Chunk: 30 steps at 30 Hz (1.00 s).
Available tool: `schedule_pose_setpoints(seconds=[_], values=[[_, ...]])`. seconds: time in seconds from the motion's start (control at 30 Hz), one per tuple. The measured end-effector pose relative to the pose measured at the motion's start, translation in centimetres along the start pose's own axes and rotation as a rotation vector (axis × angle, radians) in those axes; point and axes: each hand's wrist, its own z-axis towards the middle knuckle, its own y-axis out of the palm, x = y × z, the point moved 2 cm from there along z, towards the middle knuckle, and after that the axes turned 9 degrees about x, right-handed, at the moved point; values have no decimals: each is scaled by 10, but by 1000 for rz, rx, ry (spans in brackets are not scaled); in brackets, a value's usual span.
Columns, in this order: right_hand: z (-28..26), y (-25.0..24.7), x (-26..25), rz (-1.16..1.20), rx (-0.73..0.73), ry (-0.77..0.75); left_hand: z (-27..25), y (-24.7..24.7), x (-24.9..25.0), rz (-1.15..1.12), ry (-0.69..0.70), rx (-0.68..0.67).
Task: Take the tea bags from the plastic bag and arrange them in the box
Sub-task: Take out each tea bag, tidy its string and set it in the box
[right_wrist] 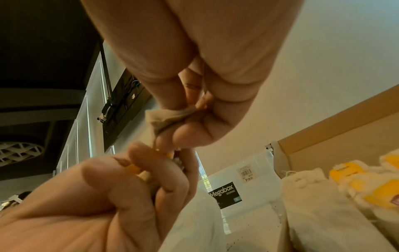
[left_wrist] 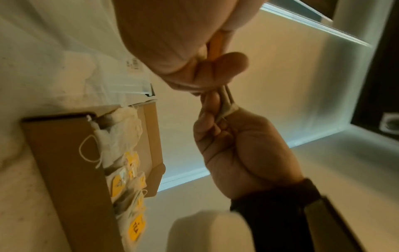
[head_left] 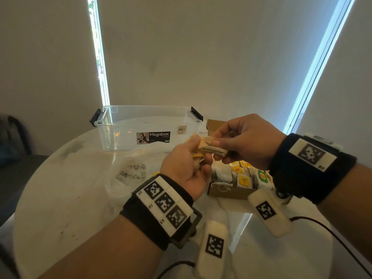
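Note:
Both hands meet above the table, each holding part of a small bunch of beige tea bags (head_left: 209, 147). My left hand (head_left: 198, 158) grips its end, a yellow tag (left_wrist: 215, 46) showing between the curled fingers. My right hand (head_left: 219, 141) pinches the other end between thumb and fingers; that end is the creased tea bag (right_wrist: 170, 117) seen in the right wrist view. Below the right hand stands the open cardboard box (head_left: 229, 193), holding a row of tea bags (head_left: 243, 179) with yellow tags. The crumpled clear plastic bag (head_left: 130, 174) lies left of the box.
A clear lidless Megabox container (head_left: 149, 127) stands at the back of the round white table (head_left: 60, 198). Black cables (head_left: 330, 232) run over the table's near right. The window blinds hang behind.

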Motion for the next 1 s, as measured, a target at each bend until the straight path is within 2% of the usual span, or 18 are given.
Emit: schedule_pose_setpoints(seconds=[0.13,0.33,0.63,0.73,0.8,0.87,1.0], values=[[-2,-2,1,-22,18,25,5,-7,5,-56,31,117],[0,-3,4,81,9,134,-1,-7,4,-10,0,22],[10,-11,6,557,46,293,0,-12,6,-47,28,69],[10,-15,3,663,64,298,0,-16,8,-62,55,97],[9,-14,2,532,138,254,-1,-14,9,-45,87,112],[7,-10,3,243,244,159,-5,-7,7,34,125,105],[7,-3,5,-224,378,-159,-8,7,-1,156,184,59]])
